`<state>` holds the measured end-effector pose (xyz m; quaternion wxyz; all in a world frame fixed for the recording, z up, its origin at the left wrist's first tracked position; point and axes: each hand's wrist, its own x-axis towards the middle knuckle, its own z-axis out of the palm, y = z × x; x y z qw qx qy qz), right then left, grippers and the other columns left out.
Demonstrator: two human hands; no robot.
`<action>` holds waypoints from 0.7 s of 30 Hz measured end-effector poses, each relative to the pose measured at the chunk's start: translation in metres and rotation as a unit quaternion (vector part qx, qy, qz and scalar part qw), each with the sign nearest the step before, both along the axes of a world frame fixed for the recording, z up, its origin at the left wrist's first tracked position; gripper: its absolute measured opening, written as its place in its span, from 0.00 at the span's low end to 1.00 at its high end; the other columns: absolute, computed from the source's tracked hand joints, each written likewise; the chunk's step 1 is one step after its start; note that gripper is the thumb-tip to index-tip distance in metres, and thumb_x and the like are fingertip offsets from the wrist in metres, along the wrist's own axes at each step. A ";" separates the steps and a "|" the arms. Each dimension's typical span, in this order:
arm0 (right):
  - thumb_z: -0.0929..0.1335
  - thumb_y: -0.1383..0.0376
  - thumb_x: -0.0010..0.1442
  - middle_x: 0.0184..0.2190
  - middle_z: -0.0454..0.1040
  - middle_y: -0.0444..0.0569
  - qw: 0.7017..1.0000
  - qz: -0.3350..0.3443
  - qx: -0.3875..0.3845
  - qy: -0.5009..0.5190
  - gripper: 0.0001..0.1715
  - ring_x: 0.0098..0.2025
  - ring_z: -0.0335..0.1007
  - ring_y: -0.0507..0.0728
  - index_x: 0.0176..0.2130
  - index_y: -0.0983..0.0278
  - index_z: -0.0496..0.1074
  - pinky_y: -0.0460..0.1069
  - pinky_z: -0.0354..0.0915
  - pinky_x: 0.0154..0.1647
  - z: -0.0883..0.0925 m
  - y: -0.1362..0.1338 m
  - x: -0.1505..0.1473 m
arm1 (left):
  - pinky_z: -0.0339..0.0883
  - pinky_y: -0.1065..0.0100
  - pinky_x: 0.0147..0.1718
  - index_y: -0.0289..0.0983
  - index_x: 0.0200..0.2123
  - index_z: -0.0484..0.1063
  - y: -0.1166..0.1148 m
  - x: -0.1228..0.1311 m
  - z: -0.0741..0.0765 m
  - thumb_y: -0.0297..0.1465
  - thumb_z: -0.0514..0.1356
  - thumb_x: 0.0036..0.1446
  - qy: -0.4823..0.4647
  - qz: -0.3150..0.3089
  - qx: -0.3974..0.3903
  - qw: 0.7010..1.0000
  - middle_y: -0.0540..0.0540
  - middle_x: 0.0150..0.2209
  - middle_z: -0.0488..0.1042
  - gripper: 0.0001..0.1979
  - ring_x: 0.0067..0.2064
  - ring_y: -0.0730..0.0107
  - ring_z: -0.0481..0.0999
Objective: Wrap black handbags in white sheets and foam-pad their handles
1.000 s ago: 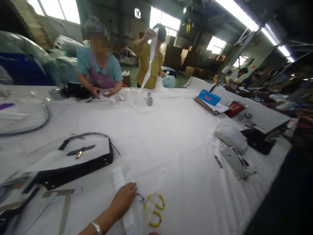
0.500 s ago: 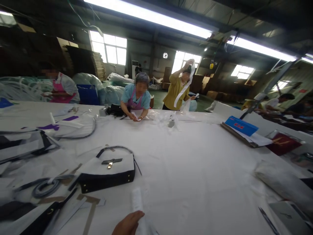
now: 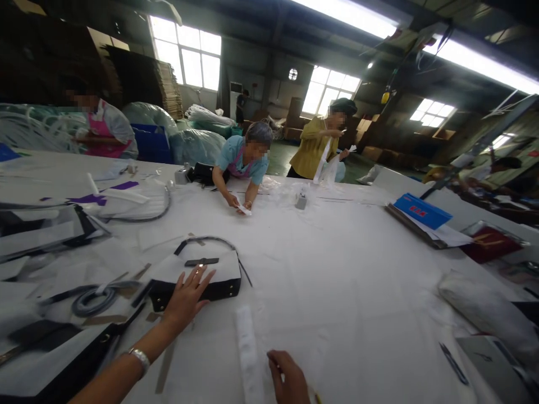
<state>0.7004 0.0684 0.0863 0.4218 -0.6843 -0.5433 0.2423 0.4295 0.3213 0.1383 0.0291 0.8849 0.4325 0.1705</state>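
A white and black handbag (image 3: 227, 266) with a dark strap and a gold-coloured clasp lies on the table, left of the middle. My left hand (image 3: 187, 294) is over its front edge with fingers spread; I cannot tell how firmly it touches. A bracelet circles that wrist. Near the bottom edge, my right hand (image 3: 290, 379) has its fingers curled and thumb close to the forefinger. Whatever may be between them is too small to make out. Just left of this hand, a long white strip (image 3: 247, 348) lies on the white table (image 3: 337, 280).
Coiled dark strap (image 3: 96, 300) and other bag parts lie at left. Right are a blue box (image 3: 423, 211), tweezers-like tool (image 3: 453, 363) and grey flat case (image 3: 490, 367). Across the table, one co-worker (image 3: 240, 157) handles white material; another (image 3: 314, 148) stands holding white strips.
My left hand now reaches over the handbag, and my right hand shows beside the strip. One hand was by the strip before. The standing co-worker's raised arm has come down.
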 end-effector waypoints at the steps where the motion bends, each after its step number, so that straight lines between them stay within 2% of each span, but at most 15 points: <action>1: 0.62 0.51 0.66 0.35 0.80 0.54 1.000 0.003 0.001 0.009 0.21 0.35 0.77 0.60 0.40 0.59 0.79 0.51 0.74 0.37 0.005 0.014 -0.004 | 0.44 0.36 0.65 0.42 0.67 0.57 0.006 0.001 -0.004 0.25 0.55 0.59 0.011 0.000 -0.005 1.000 0.36 0.69 0.54 0.32 0.70 0.46 0.50; 4: 0.62 0.53 0.66 0.36 0.79 0.53 1.000 -0.004 -0.002 0.027 0.19 0.37 0.77 0.60 0.41 0.60 0.78 0.51 0.73 0.38 0.016 0.055 -0.012 | 0.49 0.38 0.65 0.43 0.64 0.63 0.020 -0.005 -0.015 0.18 0.51 0.56 0.040 -0.013 -0.028 0.999 0.40 0.65 0.65 0.32 0.66 0.52 0.62; 7: 0.63 0.55 0.66 0.37 0.79 0.52 0.999 -0.006 -0.004 0.041 0.17 0.39 0.77 0.59 0.42 0.60 0.78 0.51 0.73 0.39 0.021 0.093 -0.008 | 0.56 0.45 0.64 0.47 0.58 0.69 0.033 -0.034 -0.020 0.14 0.45 0.55 0.061 -0.027 -0.049 0.997 0.48 0.59 0.72 0.35 0.61 0.62 0.71; 11: 0.64 0.54 0.65 0.39 0.80 0.53 0.998 -0.017 -0.003 0.068 0.19 0.40 0.77 0.60 0.42 0.62 0.78 0.51 0.73 0.40 0.020 0.146 0.008 | 0.57 0.44 0.63 0.48 0.57 0.71 0.055 -0.090 -0.025 0.11 0.40 0.50 0.091 0.000 -0.050 0.995 0.50 0.60 0.71 0.40 0.61 0.64 0.70; 14: 0.65 0.51 0.62 0.38 0.80 0.53 0.996 -0.030 -0.003 0.088 0.22 0.37 0.77 0.60 0.41 0.63 0.78 0.52 0.74 0.38 0.013 0.193 0.018 | 0.54 0.39 0.63 0.44 0.58 0.71 0.066 -0.117 -0.031 0.10 0.39 0.47 0.110 0.046 -0.017 0.993 0.48 0.61 0.70 0.42 0.64 0.59 0.66; 17: 0.63 0.48 0.62 0.35 0.80 0.53 0.993 -0.052 -0.004 0.105 0.26 0.35 0.78 0.60 0.41 0.65 0.77 0.52 0.74 0.35 0.004 0.246 0.028 | 0.58 0.39 0.62 0.41 0.56 0.74 0.059 -0.111 -0.037 0.14 0.43 0.49 0.068 0.060 0.001 0.996 0.45 0.61 0.70 0.36 0.63 0.51 0.67; 19: 0.62 0.47 0.63 0.36 0.80 0.53 0.991 -0.076 -0.002 0.106 0.27 0.37 0.78 0.60 0.42 0.65 0.77 0.53 0.74 0.37 0.000 0.283 0.036 | 0.63 0.50 0.61 0.45 0.57 0.73 0.043 -0.090 -0.042 0.20 0.48 0.54 -0.008 0.036 -0.029 0.999 0.47 0.61 0.70 0.31 0.61 0.54 0.70; 21: 0.63 0.49 0.65 0.41 0.79 0.54 0.990 -0.104 0.004 0.094 0.25 0.43 0.76 0.60 0.45 0.65 0.76 0.56 0.73 0.45 -0.001 0.320 0.045 | 0.70 0.64 0.56 0.50 0.58 0.71 0.025 -0.061 -0.044 0.29 0.51 0.59 -0.101 0.029 -0.092 0.990 0.52 0.59 0.73 0.25 0.58 0.61 0.74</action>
